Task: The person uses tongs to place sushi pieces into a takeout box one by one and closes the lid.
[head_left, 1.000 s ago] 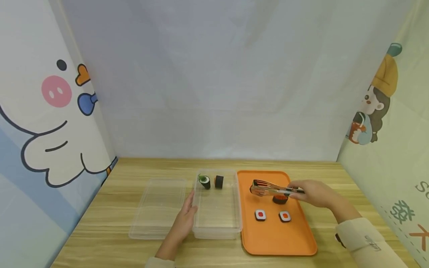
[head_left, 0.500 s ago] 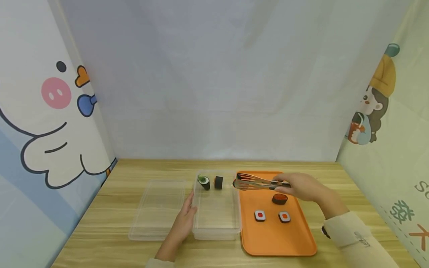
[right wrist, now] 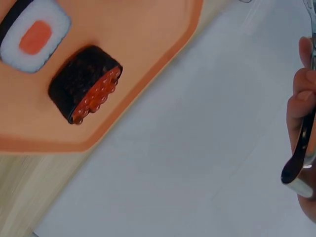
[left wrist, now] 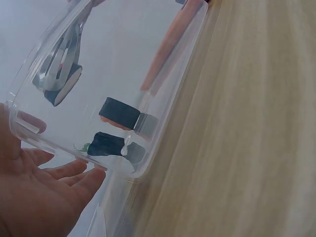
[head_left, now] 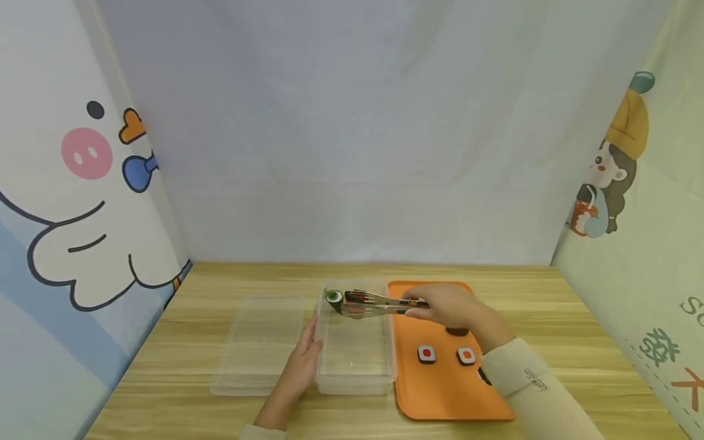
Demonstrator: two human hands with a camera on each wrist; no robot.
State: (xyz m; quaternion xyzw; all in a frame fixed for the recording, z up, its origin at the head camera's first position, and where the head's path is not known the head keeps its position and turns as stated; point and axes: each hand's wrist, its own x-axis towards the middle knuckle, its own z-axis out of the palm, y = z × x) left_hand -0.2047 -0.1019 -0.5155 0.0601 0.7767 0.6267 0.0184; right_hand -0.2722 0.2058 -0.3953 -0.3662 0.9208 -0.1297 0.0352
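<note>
My right hand [head_left: 448, 304] grips metal tongs [head_left: 379, 304] above the back of a clear plastic box [head_left: 357, 384]. Between the tong ends is a sushi piece [left wrist: 64, 88] with a dark wrap and a pale side, seen in the left wrist view. Inside the box lie a seaweed-wrapped roll with green garnish [head_left: 333, 298] and a dark-wrapped piece [left wrist: 120, 113] with an orange underside; the tongs cover the latter in the head view. My left hand [head_left: 302, 362] touches the box's left side with loosely extended fingers.
An orange tray [head_left: 440, 391] right of the box bears a red-centred roll [head_left: 426, 354], an orange-centred roll [head_left: 466, 355] and a roe-topped sushi [right wrist: 86, 84], partly hidden by my right arm in the head view. A clear lid [head_left: 258, 348] lies left of the box.
My right hand has carried the tongs and the sushi piece leftward from over the tray to over the box. My left hand has stayed at the box's side.
</note>
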